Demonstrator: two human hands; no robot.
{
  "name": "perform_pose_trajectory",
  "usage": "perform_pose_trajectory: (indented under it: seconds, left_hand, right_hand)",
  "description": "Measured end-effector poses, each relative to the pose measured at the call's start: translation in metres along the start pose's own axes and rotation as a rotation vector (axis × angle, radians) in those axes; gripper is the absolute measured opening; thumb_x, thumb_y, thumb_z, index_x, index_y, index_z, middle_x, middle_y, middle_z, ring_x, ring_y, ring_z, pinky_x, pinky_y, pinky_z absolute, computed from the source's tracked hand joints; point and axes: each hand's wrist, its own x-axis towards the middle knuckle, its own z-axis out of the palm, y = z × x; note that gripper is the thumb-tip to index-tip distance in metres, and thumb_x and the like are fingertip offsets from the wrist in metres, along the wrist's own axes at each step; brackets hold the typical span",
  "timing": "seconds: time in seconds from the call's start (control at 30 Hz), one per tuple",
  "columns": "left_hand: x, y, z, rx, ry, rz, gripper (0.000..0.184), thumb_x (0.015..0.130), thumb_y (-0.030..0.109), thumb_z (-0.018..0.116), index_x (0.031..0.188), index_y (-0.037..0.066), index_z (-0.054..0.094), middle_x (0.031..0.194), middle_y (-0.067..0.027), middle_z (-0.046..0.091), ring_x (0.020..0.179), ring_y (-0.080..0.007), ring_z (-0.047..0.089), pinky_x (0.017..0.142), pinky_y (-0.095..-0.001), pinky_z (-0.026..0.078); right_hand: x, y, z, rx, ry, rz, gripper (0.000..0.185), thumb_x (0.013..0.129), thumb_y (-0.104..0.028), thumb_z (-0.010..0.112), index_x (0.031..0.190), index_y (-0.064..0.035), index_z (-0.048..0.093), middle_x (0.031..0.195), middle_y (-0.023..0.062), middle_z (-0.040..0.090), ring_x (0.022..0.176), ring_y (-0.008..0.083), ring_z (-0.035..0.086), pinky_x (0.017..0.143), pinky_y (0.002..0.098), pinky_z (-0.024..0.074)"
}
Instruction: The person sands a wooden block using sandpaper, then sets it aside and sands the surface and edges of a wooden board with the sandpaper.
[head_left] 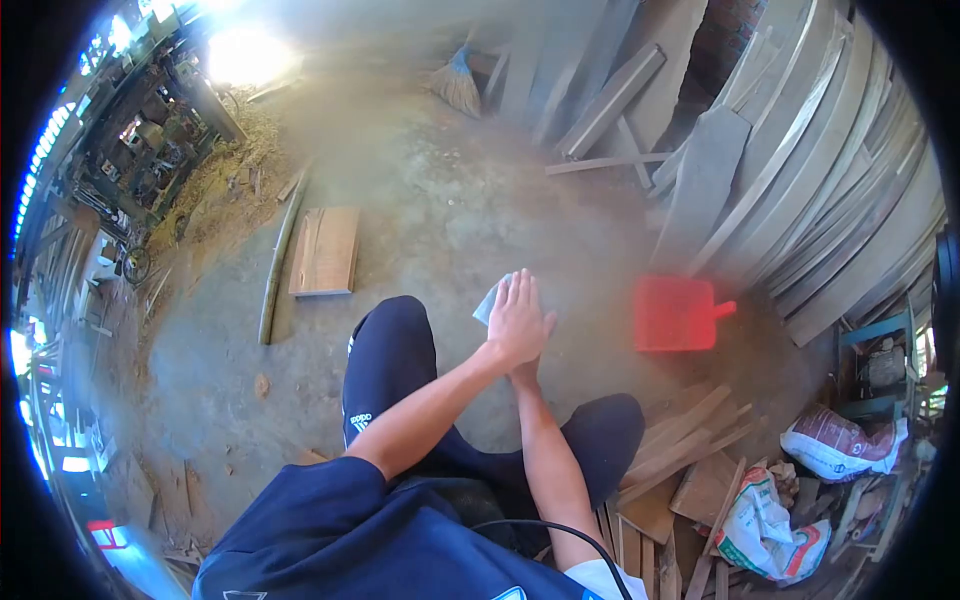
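Note:
My left hand [517,325] lies with its fingers stretched out and close together over my right hand. Of my right hand [527,374], only the part near the wrist shows; its fingers are hidden underneath. A thin, pale blue-grey piece [485,303], like a cloth or a sheet, sticks out on the left from between the hands. Which hand grips it cannot be made out. Both hands are in front of my knees, above the concrete floor [440,240]. Left of them a wooden board [326,250] with a thick edge lies on the floor.
A pole [283,262] lies left of the board. On the right is a red dustpan [675,314]. Planks [820,150] lean against the right wall, and a broom [457,85] stands at the back. Machinery [150,140], wood scraps [690,425] and sacks [770,530] surround the floor. Haze hangs there.

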Motion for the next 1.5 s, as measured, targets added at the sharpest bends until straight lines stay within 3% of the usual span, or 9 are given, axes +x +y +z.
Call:
perform_pose_trajectory:
  seconds: [0.13, 0.23, 0.37, 0.6, 0.73, 0.83, 1.13, 1.33, 1.5]
  left_hand:
    - [0.031, -0.022, -0.002, -0.072, -0.058, -0.047, 0.075, 0.1, 0.048, 0.038, 0.146, -0.011, 0.033, 0.156, -0.0261, 0.03, 0.148, -0.0361, 0.024, 0.121, -0.0471, 0.016]
    - [0.049, -0.027, 0.006, -0.087, -0.089, -0.128, 0.076, 0.1, 0.048, 0.039, 0.146, -0.012, 0.033, 0.155, -0.0264, 0.031, 0.148, -0.0364, 0.024, 0.121, -0.0474, 0.016]
    - [0.023, -0.016, 0.006, -0.079, 0.037, -0.08, 0.077, 0.096, 0.046, 0.047, 0.145, -0.012, 0.034, 0.153, -0.0281, 0.034, 0.147, -0.0377, 0.026, 0.121, -0.0482, 0.017]
    - [-0.003, -0.019, -0.007, -0.105, 0.029, -0.068, 0.078, 0.097, 0.048, 0.045, 0.146, -0.011, 0.034, 0.155, -0.0267, 0.031, 0.148, -0.0379, 0.024, 0.121, -0.0477, 0.015]
    - [0.035, -0.027, -0.006, -0.266, -0.14, -0.16, 0.081, 0.098, 0.053, 0.042, 0.148, -0.009, 0.031, 0.158, -0.0246, 0.027, 0.149, -0.0367, 0.021, 0.122, -0.0473, 0.014]
    - [0.042, -0.03, -0.002, -0.074, -0.188, -0.118, 0.081, 0.098, 0.055, 0.039, 0.148, -0.009, 0.032, 0.158, -0.0241, 0.026, 0.149, -0.0361, 0.02, 0.122, -0.047, 0.014]
    - [0.015, -0.02, -0.005, -0.079, 0.023, -0.111, 0.079, 0.098, 0.052, 0.043, 0.144, -0.012, 0.035, 0.156, -0.0274, 0.029, 0.148, -0.0376, 0.023, 0.121, -0.0467, 0.017]
    - [-0.011, -0.017, -0.012, -0.066, 0.106, -0.011, 0.078, 0.098, 0.05, 0.045, 0.144, -0.012, 0.035, 0.153, -0.0282, 0.033, 0.146, -0.0387, 0.027, 0.121, -0.0463, 0.018]
    - [0.034, -0.029, -0.007, -0.128, -0.041, -0.135, 0.079, 0.097, 0.051, 0.046, 0.143, -0.012, 0.036, 0.154, -0.0279, 0.033, 0.147, -0.0373, 0.026, 0.121, -0.0463, 0.018]
  right_hand:
    - [0.002, 0.013, 0.0, -0.151, -0.282, 0.14, 0.046, 0.082, -0.018, 0.073, 0.122, -0.0005, 0.058, 0.097, 0.019, 0.073, 0.094, 0.0305, 0.072, 0.08, 0.041, 0.0533]
    - [0.016, -0.032, -0.009, -0.031, -0.396, 0.56, 0.062, 0.089, -0.027, 0.067, 0.143, -0.0055, 0.045, 0.139, 0.0191, 0.055, 0.13, 0.0298, 0.051, 0.109, 0.0418, 0.0374]
    - [0.009, 0.004, 0.008, -0.007, -0.046, 0.01, 0.056, 0.081, -0.017, 0.075, 0.129, 0.0011, 0.053, 0.099, 0.0163, 0.074, 0.093, 0.0272, 0.071, 0.081, 0.0395, 0.0531]
    - [0.005, 0.009, 0.02, -0.097, 0.073, -0.146, 0.044, 0.082, -0.018, 0.075, 0.118, 0.0035, 0.061, 0.098, 0.0141, 0.074, 0.094, 0.0249, 0.071, 0.082, 0.0407, 0.0531]
    - [0.012, -0.005, 0.008, 0.082, -0.208, 0.256, 0.046, 0.089, -0.025, 0.068, 0.129, -0.004, 0.058, 0.127, 0.0184, 0.063, 0.116, 0.03, 0.061, 0.096, 0.0396, 0.0462]
    - [0.009, 0.008, 0.004, -0.122, -0.451, 0.403, 0.039, 0.086, -0.022, 0.07, 0.12, -0.0036, 0.063, 0.121, 0.0188, 0.066, 0.107, 0.0296, 0.065, 0.089, 0.0388, 0.0489]
    - [0.02, -0.026, 0.005, 0.034, -0.143, 0.183, 0.047, 0.091, -0.021, 0.065, 0.133, -0.005, 0.053, 0.128, 0.0212, 0.063, 0.117, 0.0305, 0.061, 0.094, 0.0414, 0.0479]
    - [0.026, -0.007, 0.002, -0.031, -0.205, 0.191, 0.051, 0.092, -0.021, 0.064, 0.137, -0.0038, 0.048, 0.127, 0.0211, 0.063, 0.117, 0.0308, 0.062, 0.094, 0.042, 0.0481]
    - [0.011, -0.025, -0.001, -0.141, -0.301, 0.35, 0.054, 0.093, -0.022, 0.064, 0.14, -0.0028, 0.045, 0.127, 0.021, 0.063, 0.116, 0.0311, 0.062, 0.094, 0.0426, 0.0482]
